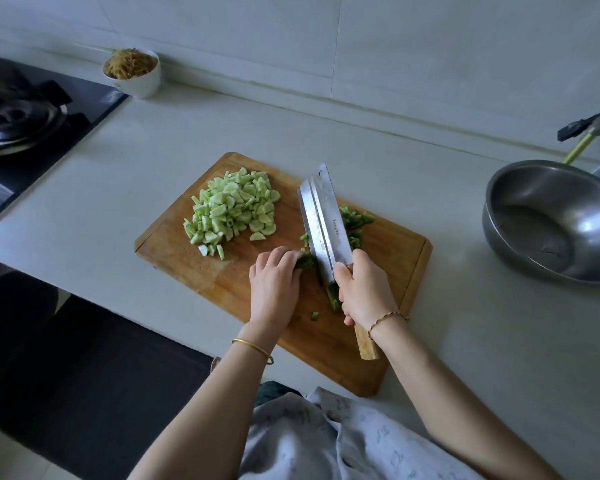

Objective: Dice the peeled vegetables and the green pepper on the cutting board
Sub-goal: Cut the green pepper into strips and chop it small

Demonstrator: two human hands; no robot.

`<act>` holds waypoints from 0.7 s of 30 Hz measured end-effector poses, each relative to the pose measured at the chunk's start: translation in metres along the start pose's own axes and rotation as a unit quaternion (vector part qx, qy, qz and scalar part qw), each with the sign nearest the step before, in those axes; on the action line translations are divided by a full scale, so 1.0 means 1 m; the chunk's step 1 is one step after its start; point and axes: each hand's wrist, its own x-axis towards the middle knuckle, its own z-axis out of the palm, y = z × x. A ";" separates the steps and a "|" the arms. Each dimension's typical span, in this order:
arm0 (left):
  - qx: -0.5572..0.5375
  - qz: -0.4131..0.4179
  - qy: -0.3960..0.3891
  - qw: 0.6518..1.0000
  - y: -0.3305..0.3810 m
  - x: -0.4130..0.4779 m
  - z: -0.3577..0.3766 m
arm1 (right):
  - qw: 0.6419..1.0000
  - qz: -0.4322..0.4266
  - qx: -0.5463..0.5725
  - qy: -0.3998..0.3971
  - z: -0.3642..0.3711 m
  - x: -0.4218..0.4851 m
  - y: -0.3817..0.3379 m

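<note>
A wooden cutting board (388,258) lies on the pale counter. On its far left part sits a heap of pale green diced vegetable (231,209). My right hand (364,289) grips the wooden handle of a cleaver (323,220), whose blade stands edge-down on the board. My left hand (274,282) holds down dark green pepper strips (305,262) with curled fingers, right against the blade's left side. Cut green pepper pieces (355,225) lie on the blade's right side, partly hidden by it. One small pepper bit (314,315) lies between my hands.
A steel bowl (548,220) stands on the counter to the right. A white bowl of brown shredded food (132,72) stands at the back wall. A gas stove (25,123) occupies the far left. A gas valve (589,124) sticks out at the right edge.
</note>
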 end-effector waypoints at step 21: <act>-0.021 0.020 0.013 0.999 0.003 0.003 0.002 | 0.996 -0.027 -0.088 0.002 -0.002 0.000 -0.005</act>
